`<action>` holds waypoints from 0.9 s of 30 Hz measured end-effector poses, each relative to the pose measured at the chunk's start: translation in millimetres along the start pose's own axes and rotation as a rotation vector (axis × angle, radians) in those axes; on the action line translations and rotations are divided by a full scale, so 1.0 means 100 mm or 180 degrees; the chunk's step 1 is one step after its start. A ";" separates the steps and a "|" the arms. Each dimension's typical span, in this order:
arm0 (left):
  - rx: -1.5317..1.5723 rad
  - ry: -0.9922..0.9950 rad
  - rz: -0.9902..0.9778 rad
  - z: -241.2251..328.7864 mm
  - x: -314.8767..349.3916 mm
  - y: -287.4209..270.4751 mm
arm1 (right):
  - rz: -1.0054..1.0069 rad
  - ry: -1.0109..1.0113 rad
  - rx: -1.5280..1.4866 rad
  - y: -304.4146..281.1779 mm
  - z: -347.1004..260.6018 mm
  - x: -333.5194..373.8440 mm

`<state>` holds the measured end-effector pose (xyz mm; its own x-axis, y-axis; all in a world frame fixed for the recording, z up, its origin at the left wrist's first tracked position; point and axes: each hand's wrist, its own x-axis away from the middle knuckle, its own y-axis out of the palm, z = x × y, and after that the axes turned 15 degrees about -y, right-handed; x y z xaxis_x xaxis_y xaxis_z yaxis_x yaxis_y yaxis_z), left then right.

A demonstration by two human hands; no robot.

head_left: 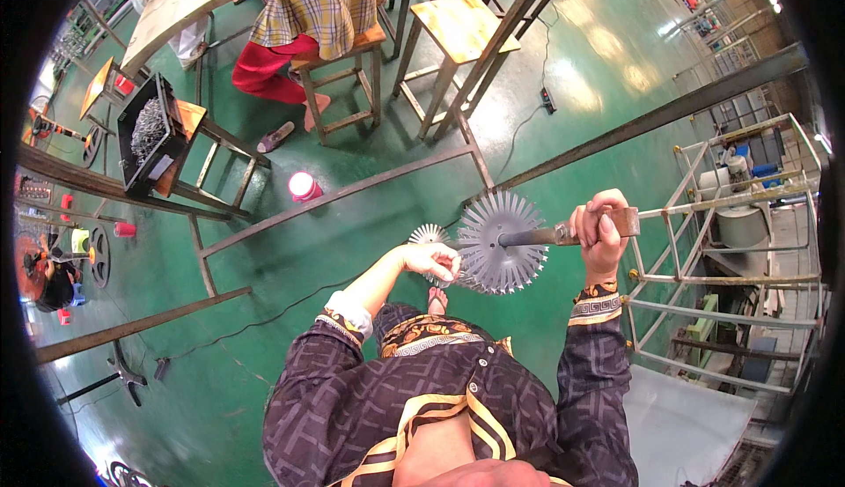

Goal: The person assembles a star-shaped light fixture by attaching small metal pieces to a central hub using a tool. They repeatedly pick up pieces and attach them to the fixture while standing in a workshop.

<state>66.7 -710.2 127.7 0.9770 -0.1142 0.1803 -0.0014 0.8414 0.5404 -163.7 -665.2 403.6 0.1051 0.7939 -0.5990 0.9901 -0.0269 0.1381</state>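
Note:
A grey metal disc (482, 239) with slots all around its rim stands in front of me, mounted on a dark rod (528, 238). The rod runs right into a brownish block-like bar (627, 222), and my right hand (602, 225) is closed around that bar. At the disc's left edge is my left hand (432, 261), its fingers curled and pinched together. Whatever it holds, if anything, is too small to make out. A second, smaller-looking slotted disc (429, 233) shows partly behind my left hand.
A black crate (148, 135) of small metal parts rests on a stool at left. A pink bucket (304, 188) stands on the green floor. A metal frame rail (334, 198) crosses ahead, and a white rack (726, 223) stands right. Seated people (304, 20) are farther off.

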 end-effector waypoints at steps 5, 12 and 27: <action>0.0167 -0.0187 -0.0058 -0.02 -0.07 -0.07 | 0.0030 -0.0019 -0.0020 0.03 0.00 0.02; 0.0280 -0.0451 -0.0270 -0.18 -0.21 -0.26 | 0.0081 0.0058 -0.0014 0.06 -0.01 0.01; 0.0657 0.0229 0.1585 -0.18 0.25 -0.11 | 0.0261 -0.0004 0.0001 0.24 -0.01 0.02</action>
<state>94.9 -713.0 111.7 0.8597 0.3143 0.4027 -0.5025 0.6626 0.5554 -139.8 -664.1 406.6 0.1860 0.7883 -0.5865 0.9782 -0.0921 0.1864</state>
